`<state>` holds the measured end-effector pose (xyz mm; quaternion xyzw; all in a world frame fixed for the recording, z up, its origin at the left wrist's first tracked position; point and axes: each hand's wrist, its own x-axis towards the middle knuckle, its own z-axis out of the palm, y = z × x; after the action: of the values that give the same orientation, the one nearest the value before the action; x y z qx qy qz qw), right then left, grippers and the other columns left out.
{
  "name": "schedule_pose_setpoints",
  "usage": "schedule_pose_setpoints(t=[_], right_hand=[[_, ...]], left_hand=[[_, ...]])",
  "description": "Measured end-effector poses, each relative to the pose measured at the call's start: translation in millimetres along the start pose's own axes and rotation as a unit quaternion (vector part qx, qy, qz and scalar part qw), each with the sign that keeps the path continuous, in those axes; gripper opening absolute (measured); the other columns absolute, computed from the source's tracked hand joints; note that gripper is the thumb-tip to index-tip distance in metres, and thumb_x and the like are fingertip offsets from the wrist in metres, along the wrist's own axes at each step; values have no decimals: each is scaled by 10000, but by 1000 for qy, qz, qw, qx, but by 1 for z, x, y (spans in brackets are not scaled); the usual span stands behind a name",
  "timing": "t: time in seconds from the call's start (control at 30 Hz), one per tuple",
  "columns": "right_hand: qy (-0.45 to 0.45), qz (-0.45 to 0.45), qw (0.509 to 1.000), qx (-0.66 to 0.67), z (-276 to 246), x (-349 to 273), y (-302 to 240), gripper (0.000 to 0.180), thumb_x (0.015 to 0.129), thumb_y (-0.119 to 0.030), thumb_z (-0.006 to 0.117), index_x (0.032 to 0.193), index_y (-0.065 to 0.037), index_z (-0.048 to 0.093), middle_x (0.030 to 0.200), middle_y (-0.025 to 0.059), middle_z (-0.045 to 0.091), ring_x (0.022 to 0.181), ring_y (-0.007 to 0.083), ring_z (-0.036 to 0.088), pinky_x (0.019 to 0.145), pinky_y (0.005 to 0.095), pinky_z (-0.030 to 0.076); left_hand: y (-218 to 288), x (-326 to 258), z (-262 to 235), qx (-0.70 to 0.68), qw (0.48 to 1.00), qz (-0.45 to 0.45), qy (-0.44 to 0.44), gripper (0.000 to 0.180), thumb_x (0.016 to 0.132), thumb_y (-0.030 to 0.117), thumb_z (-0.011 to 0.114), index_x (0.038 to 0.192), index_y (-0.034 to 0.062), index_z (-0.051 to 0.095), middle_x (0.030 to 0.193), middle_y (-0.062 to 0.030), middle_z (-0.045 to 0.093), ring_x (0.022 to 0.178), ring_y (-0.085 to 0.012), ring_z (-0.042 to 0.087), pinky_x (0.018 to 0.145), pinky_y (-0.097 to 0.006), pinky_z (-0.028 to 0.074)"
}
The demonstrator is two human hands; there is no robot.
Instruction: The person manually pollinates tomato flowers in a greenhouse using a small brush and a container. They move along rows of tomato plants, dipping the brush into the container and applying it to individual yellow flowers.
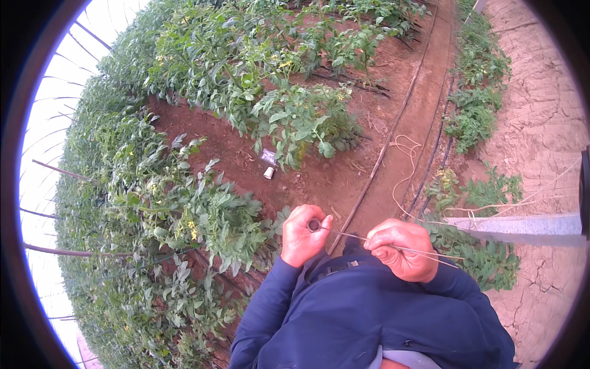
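Note:
My left hand (302, 236) is closed around a small round thing with a dark brown, ring-like end (314, 225); the rest of it is hidden in the fist. From there a thin, wire-like strand (344, 233) runs taut to my right hand (402, 247). The fingers of my right hand pinch the strand, and two straight, stiff-looking ends stick out past it to the right. Both hands are held in front of my dark blue jacket (369, 313), a short gap apart.
Leafy plants with yellow flowers (192, 229) fill the left and far side. A pale post (522, 226) juts in at right, with light twine (404, 178) trailing on the soil path. Dark hoses (393, 132) run along it. A small white container (268, 173) lies on the ground.

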<state>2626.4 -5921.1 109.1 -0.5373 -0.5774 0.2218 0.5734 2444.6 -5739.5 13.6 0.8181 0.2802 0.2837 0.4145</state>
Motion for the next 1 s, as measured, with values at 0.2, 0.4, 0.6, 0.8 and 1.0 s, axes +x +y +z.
schedule_pose_setpoints(t=[0.2,0.4,0.6,0.8,1.0], right_hand=[[38,75,996,-30,5,29,14,154,1059,-138,712,1060,15,729,947,162,755,832,311,764,738,366,604],[43,69,990,-118,24,84,29,190,1065,-164,705,1035,20,736,937,158,760,803,306,758,717,373,601],[29,75,987,-137,45,140,52,103,1019,-77,728,1033,24,739,973,167,766,842,338,768,718,402,616],[59,102,986,-116,50,154,80,87,1022,-68,726,1067,6,729,979,150,758,826,307,760,716,371,604],[109,222,969,-9,20,170,97,300,1149,-234,581,1081,21,724,932,82,746,776,122,714,706,276,581]], left_hand=[[-28,51,2,-45,998,35,-16,146,865,85,862,869,38,724,840,-51,697,739,-162,647,673,-313,532],[-71,113,-3,-63,995,78,-25,158,830,78,870,867,56,717,858,-77,710,782,-252,679,717,-375,552],[-110,148,-22,-36,996,84,1,180,813,80,880,859,63,707,901,-101,735,872,-302,721,799,-408,591],[-139,169,-27,-80,994,51,-45,159,839,21,845,878,44,693,919,-92,715,848,-266,675,789,-379,558],[-147,189,-7,-52,996,49,-59,164,832,18,837,862,39,678,926,-95,715,844,-278,666,785,-386,551]])
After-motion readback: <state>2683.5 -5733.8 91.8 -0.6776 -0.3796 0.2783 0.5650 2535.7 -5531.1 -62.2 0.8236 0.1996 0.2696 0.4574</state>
